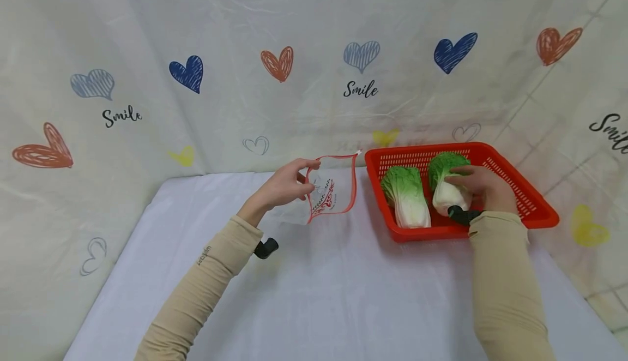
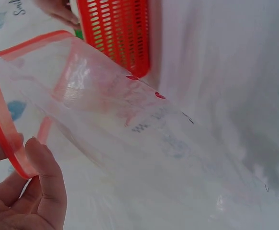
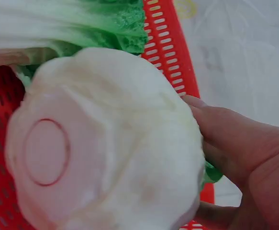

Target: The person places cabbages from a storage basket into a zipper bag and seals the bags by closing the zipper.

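Fingers (image 2: pixel 48 175) pinch bag (image 1: pixel 343 178) left, grip cabbage (image 3: pixel 139 139) right.

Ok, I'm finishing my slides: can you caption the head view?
Bag in the left grip, a cabbage in the right grip, a second cabbage beside it in a red basket.

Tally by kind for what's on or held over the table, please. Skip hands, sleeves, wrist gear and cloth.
Cabbages: 2
Clear bag with red edging: 1
Red basket: 1
Total: 4
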`<state>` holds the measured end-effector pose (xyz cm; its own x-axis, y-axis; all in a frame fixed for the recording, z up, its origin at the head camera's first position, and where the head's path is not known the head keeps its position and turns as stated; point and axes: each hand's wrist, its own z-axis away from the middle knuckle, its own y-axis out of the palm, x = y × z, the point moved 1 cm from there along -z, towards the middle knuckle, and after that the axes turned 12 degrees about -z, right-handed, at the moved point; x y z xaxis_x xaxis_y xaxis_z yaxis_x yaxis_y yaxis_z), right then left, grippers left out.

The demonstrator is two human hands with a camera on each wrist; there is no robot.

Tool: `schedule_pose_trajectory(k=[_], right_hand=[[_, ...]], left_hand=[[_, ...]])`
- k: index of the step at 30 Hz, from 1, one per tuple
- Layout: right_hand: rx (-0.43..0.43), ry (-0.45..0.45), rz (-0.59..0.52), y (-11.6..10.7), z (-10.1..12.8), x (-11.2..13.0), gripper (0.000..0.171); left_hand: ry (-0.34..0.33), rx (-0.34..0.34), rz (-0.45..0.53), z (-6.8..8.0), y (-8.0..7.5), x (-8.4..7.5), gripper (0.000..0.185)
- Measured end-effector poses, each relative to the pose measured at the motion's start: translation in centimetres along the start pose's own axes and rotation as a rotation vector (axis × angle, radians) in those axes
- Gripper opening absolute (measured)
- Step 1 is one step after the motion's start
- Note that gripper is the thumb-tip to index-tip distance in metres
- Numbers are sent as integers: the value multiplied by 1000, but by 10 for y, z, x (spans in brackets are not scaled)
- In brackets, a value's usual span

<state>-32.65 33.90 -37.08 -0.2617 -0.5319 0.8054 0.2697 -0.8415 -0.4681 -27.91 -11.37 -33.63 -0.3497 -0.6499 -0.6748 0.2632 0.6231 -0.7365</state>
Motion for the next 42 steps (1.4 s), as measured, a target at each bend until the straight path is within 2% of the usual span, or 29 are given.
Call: schedule_pose_trajectory(k=[7, 10, 14, 17, 20, 25, 29, 32, 42], right_hand=[[-151, -35, 21, -9, 11, 17, 84], [-246, -66, 21, -10, 16, 28, 86], [-359, -135, -45, -5, 23, 46, 86], [-395, -189, -123, 4, 27, 59, 87], [-379, -246, -276, 16, 29, 72, 85], [-244, -332, -575, 43, 33, 91, 82], [-157, -385, -703, 65, 40, 103, 80], [-135, -412, -719, 79, 43, 110, 77], [-182, -445, -694, 115, 54, 125, 72]], left_hand=[[0, -12, -24, -1, 1, 0, 53], [-1, -17, -31, -1, 1, 0, 52], [-3, -22, -28, 0, 0, 0, 52], [-8, -26, -28, -1, 0, -1, 52], [-15, -31, -29, -1, -1, -2, 51], [-18, -33, -21, -1, -2, -4, 52], [-16, -34, -12, -1, -3, -5, 54], [-17, -36, -3, -2, -3, -5, 54], [2, -53, 23, -3, -3, -6, 56]])
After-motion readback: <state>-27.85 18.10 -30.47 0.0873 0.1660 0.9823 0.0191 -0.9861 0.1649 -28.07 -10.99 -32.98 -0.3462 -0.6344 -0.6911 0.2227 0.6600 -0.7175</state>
